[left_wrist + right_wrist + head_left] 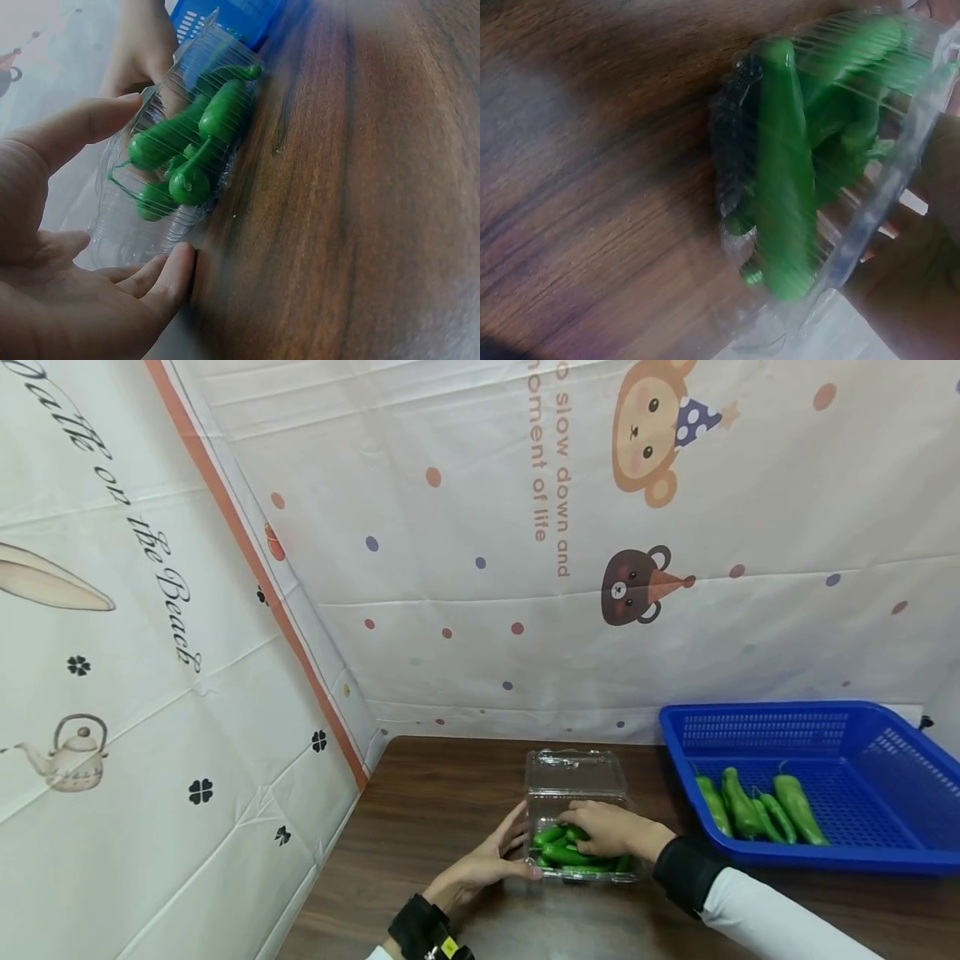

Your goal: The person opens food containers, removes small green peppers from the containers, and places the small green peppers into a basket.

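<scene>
Resting on a dark wooden table [435,810], a clear plastic clamshell box [577,814] stands with its hinged lid [576,771] thrown back toward the wall, and both of the person's hands are at it. The left hand [491,860] lies against the box's left side with its fingers straight and spread, fingertips touching the plastic wall; the left wrist view shows the thumb [79,124] along one side and the other fingers [161,281] low beside the base, not curled round it. The right hand [611,828] reaches into the open box from above, its fingers bent down onto the green peppers [566,852] heaped inside; whether it pinches one of them cannot be told, since the hand hides its own fingertips and the right wrist view is blurred, showing only peppers behind ribbed plastic. To the right of the box, near but apart from it, a blue plastic basket [885,727] holds several more green peppers [757,810] lying side by side on its perforated floor. Printed cloth sheets [480,527] with cartoon bears, dots and lettering hang behind and to the left of the table.
</scene>
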A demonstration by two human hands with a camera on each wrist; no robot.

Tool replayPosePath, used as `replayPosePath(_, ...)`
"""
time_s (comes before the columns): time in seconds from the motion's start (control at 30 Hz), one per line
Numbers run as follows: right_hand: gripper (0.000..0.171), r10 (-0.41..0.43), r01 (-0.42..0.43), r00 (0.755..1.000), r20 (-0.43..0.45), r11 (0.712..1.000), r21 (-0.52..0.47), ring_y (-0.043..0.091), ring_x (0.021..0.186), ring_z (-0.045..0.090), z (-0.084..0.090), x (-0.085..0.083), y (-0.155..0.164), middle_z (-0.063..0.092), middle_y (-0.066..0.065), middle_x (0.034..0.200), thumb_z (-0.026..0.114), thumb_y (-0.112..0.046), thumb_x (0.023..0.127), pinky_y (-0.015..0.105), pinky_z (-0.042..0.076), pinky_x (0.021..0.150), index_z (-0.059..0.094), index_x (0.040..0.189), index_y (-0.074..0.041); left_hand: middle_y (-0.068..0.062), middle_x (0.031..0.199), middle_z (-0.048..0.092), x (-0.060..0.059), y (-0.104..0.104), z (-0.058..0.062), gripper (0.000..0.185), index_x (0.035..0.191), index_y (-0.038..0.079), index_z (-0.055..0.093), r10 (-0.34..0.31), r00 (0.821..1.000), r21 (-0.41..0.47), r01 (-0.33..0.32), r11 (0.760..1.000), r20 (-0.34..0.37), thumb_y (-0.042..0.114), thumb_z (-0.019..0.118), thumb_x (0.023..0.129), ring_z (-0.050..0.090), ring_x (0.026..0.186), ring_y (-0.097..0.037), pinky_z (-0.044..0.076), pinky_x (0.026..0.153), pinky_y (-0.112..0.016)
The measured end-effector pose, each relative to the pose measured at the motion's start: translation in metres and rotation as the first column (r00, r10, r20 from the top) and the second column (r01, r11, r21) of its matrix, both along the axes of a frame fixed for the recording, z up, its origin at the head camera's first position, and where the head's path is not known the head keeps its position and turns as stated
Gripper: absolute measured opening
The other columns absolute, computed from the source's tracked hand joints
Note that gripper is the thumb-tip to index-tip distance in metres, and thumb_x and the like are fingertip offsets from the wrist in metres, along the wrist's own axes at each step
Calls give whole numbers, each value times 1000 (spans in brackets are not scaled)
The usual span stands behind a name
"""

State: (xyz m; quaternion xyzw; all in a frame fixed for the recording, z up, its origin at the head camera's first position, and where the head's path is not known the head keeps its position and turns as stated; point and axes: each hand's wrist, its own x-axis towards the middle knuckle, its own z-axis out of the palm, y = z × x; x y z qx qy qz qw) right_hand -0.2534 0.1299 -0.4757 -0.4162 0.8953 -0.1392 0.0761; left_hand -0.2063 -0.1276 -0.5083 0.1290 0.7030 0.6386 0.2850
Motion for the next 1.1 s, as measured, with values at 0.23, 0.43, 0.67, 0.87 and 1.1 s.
replayPosePath(0.23,37,-62,62,997,-34,998,1,29,103,67,-3,1,-1,65,15,119,77,-15,87,46,58,85,70,121,-4,-16,171,13,0,0,0,105,165,39,6,-7,1000,-6,7,1000,10,14,77,92,17,157,-42,31,119,-66)
replayPosePath(0.43,31,-71,71,997,8,997,-13,35,113,65,-2,2,1,63,17,126,77,-14,88,51,57,91,70,118,-8,-17,171,14,-1,0,0,104,165,40,7,-6,1000,-15,6,1000,0,15,77,91,18,157,-41,31,119,-66)
replayPosePath(0.67,47,-45,47,992,115,999,-20,32,121,61,-2,1,-1,65,9,129,73,-10,91,50,53,99,62,137,-9,-17,171,14,-2,0,-1,105,165,39,6,-11,1000,-11,11,1000,1,15,77,92,17,157,-41,30,120,-66)
replayPosePath(0.87,43,-46,50,993,104,998,-31,12,92,54,-1,1,-2,60,1,112,75,-9,89,31,46,76,66,132,-10,-16,171,14,-1,1,-1,105,165,37,6,-7,1000,-2,7,1000,16,13,77,92,17,157,-42,31,120,-64)
replayPosePath(1.1,38,-55,61,994,99,996,-60,21,98,62,4,0,-2,59,7,120,79,-4,85,38,54,80,63,118,-14,-15,172,14,-2,1,0,105,165,37,6,-1,1000,-9,1,1000,6,13,77,92,17,157,-41,32,119,-65)
